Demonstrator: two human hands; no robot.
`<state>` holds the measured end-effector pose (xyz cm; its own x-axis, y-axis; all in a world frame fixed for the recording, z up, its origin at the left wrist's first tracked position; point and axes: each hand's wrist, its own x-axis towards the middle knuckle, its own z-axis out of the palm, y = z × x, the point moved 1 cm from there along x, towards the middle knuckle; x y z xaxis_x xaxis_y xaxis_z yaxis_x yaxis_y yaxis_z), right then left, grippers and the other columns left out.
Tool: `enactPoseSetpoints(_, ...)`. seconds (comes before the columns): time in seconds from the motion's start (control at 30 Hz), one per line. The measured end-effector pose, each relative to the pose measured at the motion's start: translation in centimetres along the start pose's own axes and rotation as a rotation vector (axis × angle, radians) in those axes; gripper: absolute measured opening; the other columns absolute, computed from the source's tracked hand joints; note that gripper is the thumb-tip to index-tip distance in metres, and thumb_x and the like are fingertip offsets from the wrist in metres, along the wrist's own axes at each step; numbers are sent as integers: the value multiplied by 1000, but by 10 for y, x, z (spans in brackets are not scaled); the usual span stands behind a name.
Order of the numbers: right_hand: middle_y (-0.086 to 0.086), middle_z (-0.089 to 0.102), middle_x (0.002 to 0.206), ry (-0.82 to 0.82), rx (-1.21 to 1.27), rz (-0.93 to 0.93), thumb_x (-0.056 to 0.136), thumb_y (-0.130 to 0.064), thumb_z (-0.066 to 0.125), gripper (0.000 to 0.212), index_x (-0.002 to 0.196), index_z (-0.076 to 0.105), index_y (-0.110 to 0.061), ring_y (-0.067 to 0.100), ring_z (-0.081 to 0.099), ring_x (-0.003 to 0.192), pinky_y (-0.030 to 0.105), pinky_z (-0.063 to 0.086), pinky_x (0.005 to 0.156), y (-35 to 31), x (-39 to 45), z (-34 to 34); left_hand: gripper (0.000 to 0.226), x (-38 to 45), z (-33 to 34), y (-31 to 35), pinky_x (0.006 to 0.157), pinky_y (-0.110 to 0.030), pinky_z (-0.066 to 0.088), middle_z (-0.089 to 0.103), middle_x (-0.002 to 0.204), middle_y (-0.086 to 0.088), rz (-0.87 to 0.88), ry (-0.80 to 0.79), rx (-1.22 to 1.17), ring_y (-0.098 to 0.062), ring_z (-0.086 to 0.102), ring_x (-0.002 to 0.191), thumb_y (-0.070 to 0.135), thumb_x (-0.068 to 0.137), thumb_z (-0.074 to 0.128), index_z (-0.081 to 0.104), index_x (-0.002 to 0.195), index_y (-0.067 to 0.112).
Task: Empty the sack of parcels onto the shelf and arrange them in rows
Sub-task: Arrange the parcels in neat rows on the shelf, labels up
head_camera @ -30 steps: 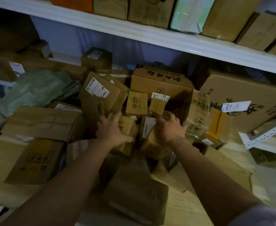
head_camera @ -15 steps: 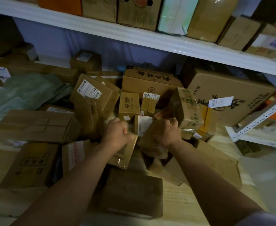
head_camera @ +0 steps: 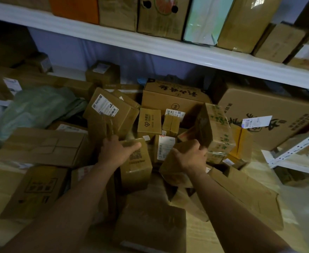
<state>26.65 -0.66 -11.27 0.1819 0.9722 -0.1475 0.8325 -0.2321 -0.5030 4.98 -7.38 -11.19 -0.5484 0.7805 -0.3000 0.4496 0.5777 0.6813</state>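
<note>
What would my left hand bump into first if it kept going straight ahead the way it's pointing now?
Probably the small upright carton with the heart logo, just beyond the box that your left hand grips. Depth is hard to judge, so the tilted labelled box to its left may come first.

Left hand (head_camera: 116, 152) fingertips hidden behind taped box (head_camera: 136, 167), label print there too blurred to read; boxes on upper shelf (head_camera: 168, 50) above it cropped by top edge.
</note>
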Motion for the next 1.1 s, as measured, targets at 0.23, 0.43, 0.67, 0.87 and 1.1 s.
enactPoseSetpoints(0.23, 3, 21, 152, -38, -85, -284, 77, -50, 68, 76, 142, 34, -29, 30, 24, 140, 56, 26, 113, -45, 2, 9, 98, 11, 8, 7, 103, -49, 39, 24, 140, -5, 63, -295, 146, -30, 37, 128, 44, 54, 86, 30, 134, 34)
enactPoseSetpoints(0.43, 11, 19, 148, -327, -131, -26, 67, -50, 76, 101, 146, 17, -33, 38, 38, 129, 48, 45, 94, -41, 11, 15, 46, 22, -5, 10, 79, -31, 45, 48, 94, 9, 95, -478, 92, -13, 49, 96, 28, 70, 79, 44, 99, 24)
enactPoseSetpoints(0.67, 4, 27, 137, -127, 153, -444, 66, -45, 76, 94, 142, 20, -38, 29, 44, 121, 44, 46, 98, -98, 30, 10, 42, 27, 6, 7, 87, -31, 49, 62, 107, 7, 26, -676, 102, -10, 57, 97, 36, 65, 82, 61, 101, 26)
enactPoseSetpoints(0.87, 9, 24, 145, -325, 67, -467, 69, -53, 74, 100, 148, 16, -32, 34, 37, 130, 43, 40, 104, -113, 44, 57, 6, 63, -16, 1, 75, -30, 45, 60, 91, -3, 34, 19, -6, -20, 58, 90, 17, 88, 60, 60, 82, 17)
enactPoseSetpoints(1.1, 8, 57, 125, -434, -308, -552, 82, -73, 44, 67, 123, 60, -23, 27, 59, 108, 33, 46, 79, -124, 66, 77, 63, 104, -19, 11, 101, -44, 35, 33, 140, -18, -11, 540, 133, -35, 34, 128, 34, 78, 71, 44, 129, 8)
